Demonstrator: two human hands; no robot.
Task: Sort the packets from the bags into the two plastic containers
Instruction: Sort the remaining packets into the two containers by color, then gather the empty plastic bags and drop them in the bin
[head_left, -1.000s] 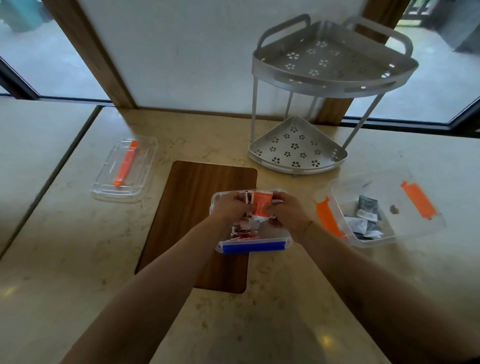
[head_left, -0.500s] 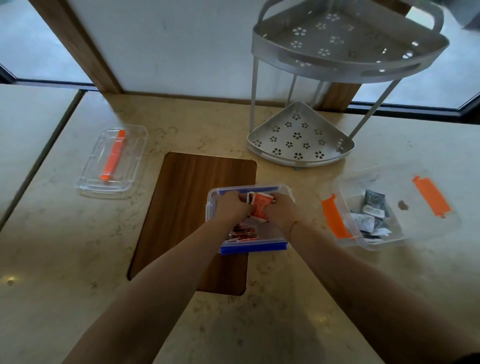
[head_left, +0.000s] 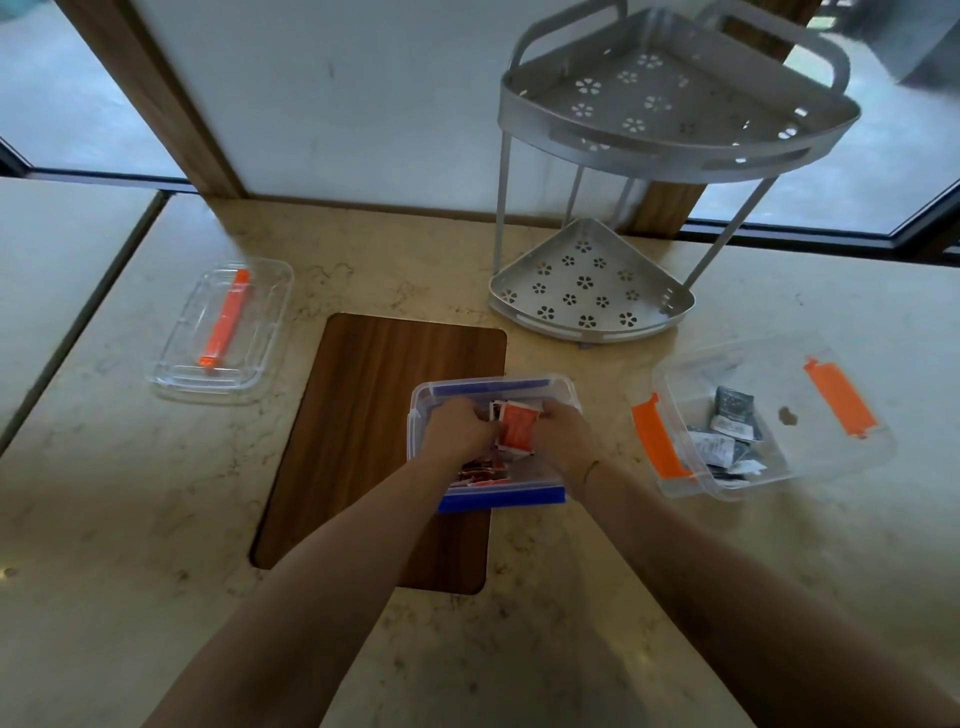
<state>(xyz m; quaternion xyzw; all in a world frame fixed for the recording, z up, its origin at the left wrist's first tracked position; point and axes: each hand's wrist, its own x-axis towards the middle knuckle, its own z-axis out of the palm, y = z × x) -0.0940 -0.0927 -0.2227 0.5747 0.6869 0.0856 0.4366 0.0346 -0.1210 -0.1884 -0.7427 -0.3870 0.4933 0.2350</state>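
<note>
Pale marbled stone forms the tabletop (head_left: 156, 519), backed by a white wall panel and windows along the upper edge of the frame. Only the head view is given, looking down over both forearms.

At centre frame sits the clear plastic container with blue clips (head_left: 498, 496), half on the dark wooden rectangular board (head_left: 374, 426) and half on the stone. It lies straight ahead of the person, probably so both hands can work inside it at once. The left hand (head_left: 457, 428) and the right hand (head_left: 563, 434) meet over its far half, fingers curled, and both seem to pinch the orange-red square packet (head_left: 517, 428) between them; that grip is narrow and closed on the packet. The packet stands on edge, flat and glossy, with a white border. More red and white packets (head_left: 480, 474) lie in the near part of the same container, under the left wrist.

At right of frame, well apart from the hands, the clear plastic container with orange clips (head_left: 769, 415) holds dark grey and white packets (head_left: 730, 431) heaped toward its left side. The colours appear to be kept apart, one kind to each box.

At upper left lies a clear plastic lid with an orange clip (head_left: 223, 330), set aside out of the way. At upper right stands a grey two-tier metal corner rack (head_left: 592, 291) with flower-shaped holes. No bags can be seen.
</note>
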